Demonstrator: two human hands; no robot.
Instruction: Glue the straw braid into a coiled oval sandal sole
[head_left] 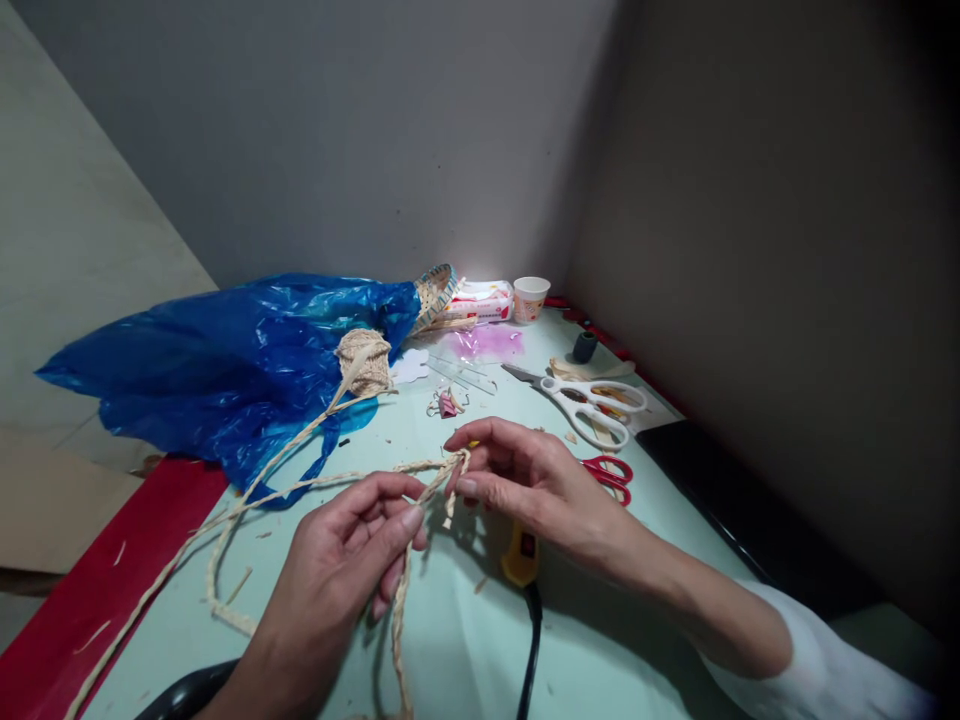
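A pale braided straw cord (400, 620) runs between my two hands above the table. My left hand (352, 550) pinches it between thumb and forefinger, and one length hangs down below. At the cord's looped end, my right hand (517, 480) closes its thumb and fingers on the strands, with a short tail dangling beside them. Other lengths of the cord trail left across the table toward a wound ball of straw cord (364, 362). Beneath my right hand lies a yellow-handled tool (521, 555) with a black cable; its front part is hidden.
A blue plastic bag (247, 360) and a woven basket (436, 298) lie at the back left. White-handled scissors (592, 400), red-handled scissors (611, 475), a binder clip (448, 403), a paper cup (532, 298) and a dark spool (584, 346) lie farther off. A black flat object (742, 520) is at right.
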